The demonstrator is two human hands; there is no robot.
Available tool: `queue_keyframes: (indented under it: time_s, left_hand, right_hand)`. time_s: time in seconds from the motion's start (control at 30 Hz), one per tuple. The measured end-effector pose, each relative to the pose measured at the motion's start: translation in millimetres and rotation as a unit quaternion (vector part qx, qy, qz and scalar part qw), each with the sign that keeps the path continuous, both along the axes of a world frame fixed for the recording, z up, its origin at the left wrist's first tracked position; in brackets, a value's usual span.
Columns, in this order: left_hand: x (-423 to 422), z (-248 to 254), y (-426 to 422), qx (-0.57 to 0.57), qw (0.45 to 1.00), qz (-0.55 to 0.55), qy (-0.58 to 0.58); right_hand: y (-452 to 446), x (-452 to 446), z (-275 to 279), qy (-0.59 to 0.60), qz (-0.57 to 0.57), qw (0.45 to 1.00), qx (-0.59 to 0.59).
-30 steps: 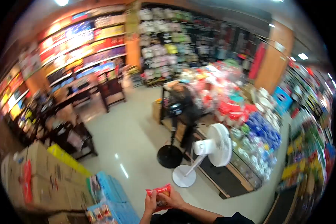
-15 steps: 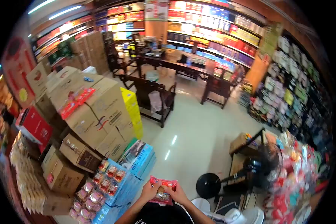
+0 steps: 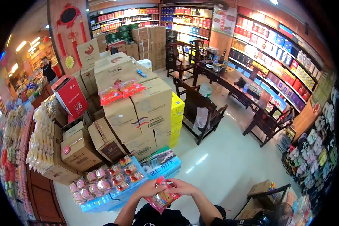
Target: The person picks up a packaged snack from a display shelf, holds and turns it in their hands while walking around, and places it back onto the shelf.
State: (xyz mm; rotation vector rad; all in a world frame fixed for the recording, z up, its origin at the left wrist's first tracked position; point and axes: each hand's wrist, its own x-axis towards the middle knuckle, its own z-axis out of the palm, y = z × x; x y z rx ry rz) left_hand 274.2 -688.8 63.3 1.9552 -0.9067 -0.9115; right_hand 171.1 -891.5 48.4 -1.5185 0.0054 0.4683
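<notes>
A red and clear plastic snack packet (image 3: 160,199) is held up in front of my body, tilted. My left hand (image 3: 147,188) grips its left edge near the top. On the other side, my right hand (image 3: 182,187) has its fingers closed on the upper right edge. Brown contents show through the packet's clear part, but the print is too small to read. Just left of my hands, several wrapped round snacks (image 3: 118,180) sit on blue cartons (image 3: 169,165).
Stacked cardboard boxes (image 3: 154,101) rise ahead on the left, with two red packets (image 3: 113,96) on top. Dark wooden chairs (image 3: 199,109) and a long table (image 3: 229,83) stand beyond. A slipper rack (image 3: 312,150) is on the right. Another person (image 3: 48,71) stands far left.
My view has swung left, so the boxes and shelves sit further right. Both hands still hold the packet, which is now tilted more.
</notes>
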Motion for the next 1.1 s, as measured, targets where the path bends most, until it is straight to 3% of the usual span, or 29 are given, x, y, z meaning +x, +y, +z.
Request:
queue_keyframes:
  time_s: [0.03, 0.13, 0.2, 0.27, 0.37, 0.47, 0.5, 0.63, 0.7, 0.83, 0.93, 1.03, 1.1]
  left_hand:
    - [10.9, 6.0, -3.2, 0.025, 0.999, -0.018, -0.019]
    - [58.7, -7.9, -21.6, -0.023, 0.987, 0.104, -0.119]
    - [87.7, -1.1, -28.2, -0.109, 0.939, 0.237, -0.225]
    - [116.0, 21.4, -30.8, -0.171, 0.902, 0.342, -0.199]
    - [146.0, 28.5, -41.5, -0.273, 0.864, 0.399, -0.144]
    - [155.1, 19.7, -56.1, -0.339, 0.875, 0.34, 0.055]
    - [156.7, 8.6, -58.6, -0.333, 0.888, 0.311, 0.061]
    - [145.1, 19.9, -75.4, -0.412, 0.843, 0.305, 0.166]
    - [147.5, 19.2, -80.7, -0.426, 0.825, 0.3, 0.219]
    - [168.8, 21.8, -93.6, -0.444, 0.811, 0.323, 0.205]
    - [178.6, 43.0, -116.3, -0.479, 0.799, 0.339, 0.13]
    - [200.3, 50.6, -140.5, -0.486, 0.77, 0.382, 0.156]
    - [212.4, 53.6, -158.0, -0.503, 0.753, 0.387, 0.172]
  right_hand:
    - [-0.2, 15.1, 4.2, -0.029, 0.026, 0.998, -0.052]
    - [-10.5, 63.3, 9.7, -0.016, -0.032, 0.998, -0.042]
    - [-28.0, 91.3, 12.2, -0.039, -0.072, 0.997, 0.002]
    - [-41.3, 118.2, 28.1, -0.059, -0.139, 0.987, 0.047]
    - [-54.2, 154.4, 71.5, -0.08, -0.206, 0.97, 0.1]
    - [-62.7, 185.1, 76.8, -0.091, -0.246, 0.96, 0.103]
    - [-65.1, 195.5, 78.3, -0.096, -0.258, 0.956, 0.098]
    - [-61.5, 227.7, 80.5, -0.118, -0.293, 0.927, 0.2]
    - [-67.1, 244.8, 81.1, -0.103, -0.272, 0.937, 0.193]
    - [-90.2, 275.2, 92.7, -0.103, -0.201, 0.956, 0.188]
    - [-105.9, 293.5, 92.7, -0.108, -0.194, 0.947, 0.234]
    - [-132.9, 313.4, 89.5, -0.09, -0.191, 0.927, 0.311]
    - [-156.2, 326.9, 91.0, -0.108, -0.153, 0.943, 0.276]
